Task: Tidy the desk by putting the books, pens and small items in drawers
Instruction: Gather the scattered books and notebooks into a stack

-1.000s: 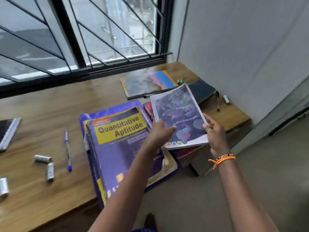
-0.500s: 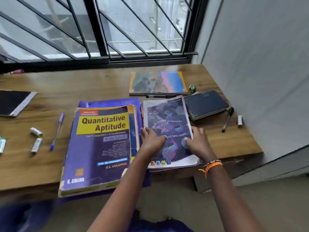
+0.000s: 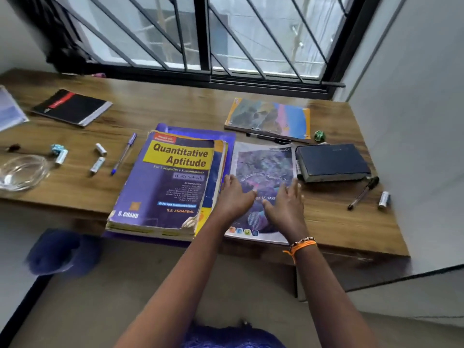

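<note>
On the long wooden desk (image 3: 339,217), beside the thick purple-and-yellow textbook (image 3: 165,187), lies the thin purple-covered notebook (image 3: 263,167), overhanging the near edge. Your left hand (image 3: 232,197) and right hand (image 3: 285,207) rest flat on it, fingers spread, gripping nothing. Square it first, then lift it by that overhanging edge.
</note>
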